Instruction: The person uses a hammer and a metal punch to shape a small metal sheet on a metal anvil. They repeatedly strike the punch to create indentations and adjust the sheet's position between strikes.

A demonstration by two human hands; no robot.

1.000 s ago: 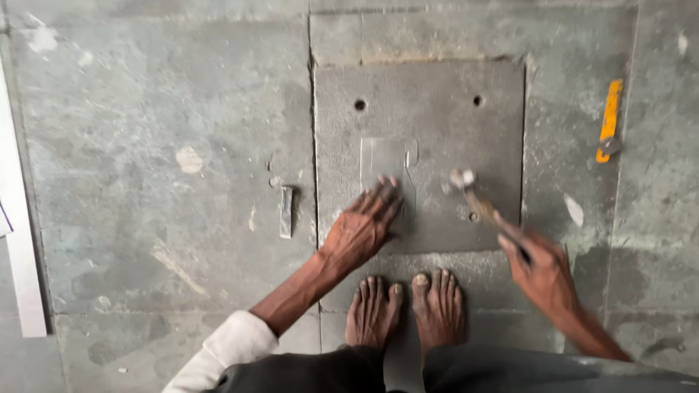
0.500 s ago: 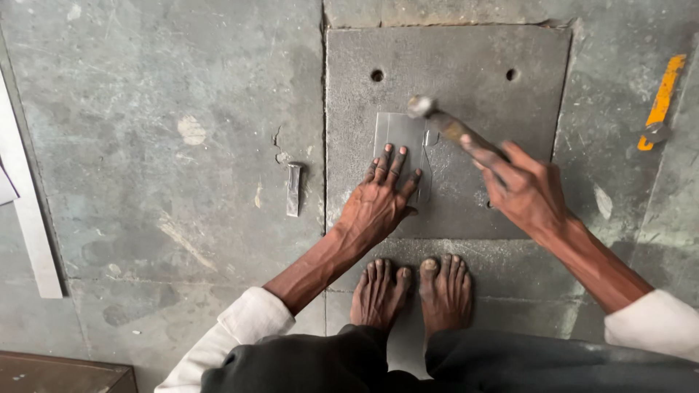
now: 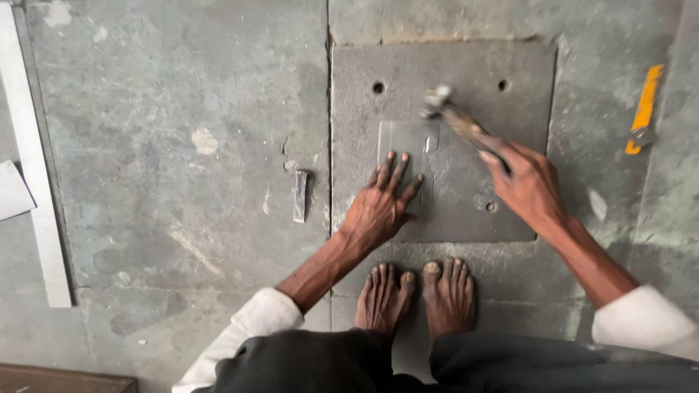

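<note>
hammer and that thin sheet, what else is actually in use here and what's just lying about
In use: hammer in right hand; thin metal sheet pressed by left hand; square steel plate beneath.

Lying about: small chisel; yellow-handled tool; white strip.

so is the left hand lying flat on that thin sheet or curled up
Flat. The left hand lies palm down, fingers spread, on the thin sheet lying on the square metal plate.
</note>
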